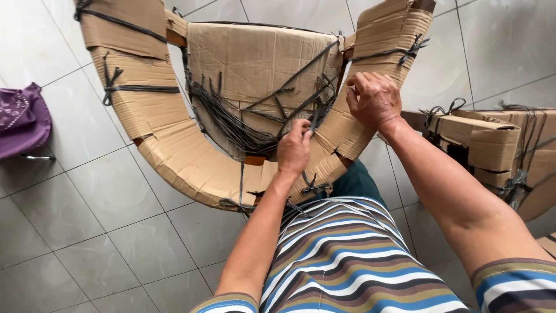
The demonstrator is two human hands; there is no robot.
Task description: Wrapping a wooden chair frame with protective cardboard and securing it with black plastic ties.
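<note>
A curved chair wrapped in brown cardboard [174, 145] leans against my lap, bound with many black plastic straps [231, 124]. My left hand [294, 149] is closed on a bunch of those straps near the middle of the seat panel, pinching them between thumb and fingers. My right hand [374, 99] presses on the cardboard-covered right arm of the chair, fingers curled over its edge, apparently gripping a strap there. My striped shirt [341, 255] fills the bottom of the view.
A second cardboard-wrapped piece [492, 145] tied with black straps stands at the right. A purple bag [20, 119] lies on the grey tiled floor [104, 232] at the left.
</note>
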